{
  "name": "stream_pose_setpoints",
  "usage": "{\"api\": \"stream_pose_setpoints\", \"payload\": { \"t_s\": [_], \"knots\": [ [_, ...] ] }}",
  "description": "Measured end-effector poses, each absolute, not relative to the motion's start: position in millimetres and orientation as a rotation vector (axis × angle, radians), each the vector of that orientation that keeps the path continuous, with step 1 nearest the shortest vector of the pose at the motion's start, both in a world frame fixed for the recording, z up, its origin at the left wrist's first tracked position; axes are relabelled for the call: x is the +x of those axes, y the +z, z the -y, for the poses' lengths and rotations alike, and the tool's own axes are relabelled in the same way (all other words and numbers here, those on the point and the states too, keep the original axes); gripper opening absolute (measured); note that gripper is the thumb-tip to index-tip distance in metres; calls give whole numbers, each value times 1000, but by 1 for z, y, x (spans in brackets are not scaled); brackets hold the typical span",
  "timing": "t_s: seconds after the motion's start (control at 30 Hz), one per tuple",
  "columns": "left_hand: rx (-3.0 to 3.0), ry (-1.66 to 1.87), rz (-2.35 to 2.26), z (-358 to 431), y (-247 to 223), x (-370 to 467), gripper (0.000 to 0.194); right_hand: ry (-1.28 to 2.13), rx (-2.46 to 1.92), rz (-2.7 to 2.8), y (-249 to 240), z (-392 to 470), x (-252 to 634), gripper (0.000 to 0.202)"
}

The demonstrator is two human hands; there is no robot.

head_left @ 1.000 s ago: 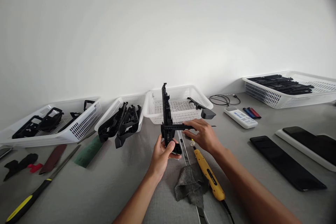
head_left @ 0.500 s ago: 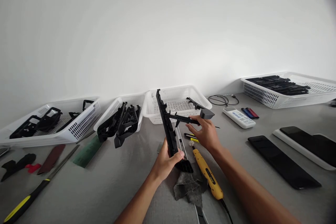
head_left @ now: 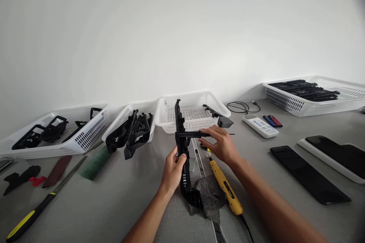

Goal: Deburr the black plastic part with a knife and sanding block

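My left hand [head_left: 172, 171] is closed around a long black plastic part [head_left: 185, 167], which stands upright with its wide foot at the bottom, over a grey cloth [head_left: 209, 193]. My right hand [head_left: 224, 144] pinches a dark caliper [head_left: 191, 134], held level. The jaws of the caliper lie against the upper half of the black part, and its thin depth rod sticks out past my right hand. Below that hand lies a yellow handheld rotary tool [head_left: 225, 186] with a cord.
At the back stand a white basket [head_left: 171, 126] with a black part in it and baskets of black parts left [head_left: 94, 131] and right [head_left: 302, 108]. A file [head_left: 37, 212] and green sheet [head_left: 95, 165] lie left; a calculator-like device [head_left: 266, 131] and black phone-like slab [head_left: 308, 174] right.
The long black part has turned more upright and its foot has come down and toward me. My left hand sits higher along it. The caliper has gone from slanted to level across the part.
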State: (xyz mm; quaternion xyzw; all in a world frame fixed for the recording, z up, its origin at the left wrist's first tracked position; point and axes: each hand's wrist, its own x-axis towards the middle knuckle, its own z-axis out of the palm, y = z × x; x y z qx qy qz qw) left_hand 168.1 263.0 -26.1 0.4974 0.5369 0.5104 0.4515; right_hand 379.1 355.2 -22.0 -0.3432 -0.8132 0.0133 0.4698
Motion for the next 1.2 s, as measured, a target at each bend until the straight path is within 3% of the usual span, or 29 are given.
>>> {"api": "stream_pose_setpoints", "payload": {
  "t_s": [0.3,0.73,1.2],
  "knots": [
    [1267,1201,-1354,-260,-20,171,42,86,-906,1962,-23,-354,376,17],
    [1274,1212,-1340,-260,-20,172,27,83,-838,1965,-21,-352,376,15],
    [1253,1227,-1364,-261,-21,171,29,114,-861,1976,-21,-354,377,21]
  ]
}}
